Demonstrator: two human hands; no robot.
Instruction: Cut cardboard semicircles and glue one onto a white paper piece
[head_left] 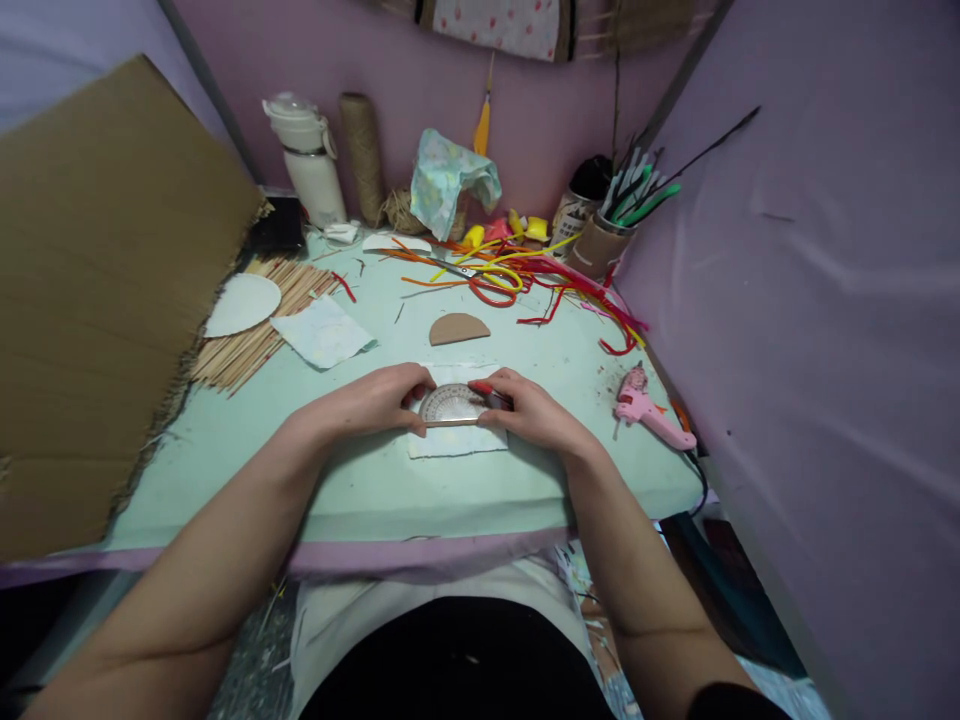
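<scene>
A clear half-round protractor lies near the middle of the table, with a brown edge along its straight side. Under it is a pale piece of cloth or paper. Fingers and thumb of my left hand close on the protractor's left end. My right hand pinches the right end, and a thin red-tipped tool, perhaps a pen, sticks out from its fingers. Just beyond lies a brown cardboard half-circle.
A large cardboard sheet stands at the left beside wooden sticks and a patterned cloth piece. Orange-handled scissors lie among pipe cleaners at the back. A pink glue gun lies right. A white bottle stands behind.
</scene>
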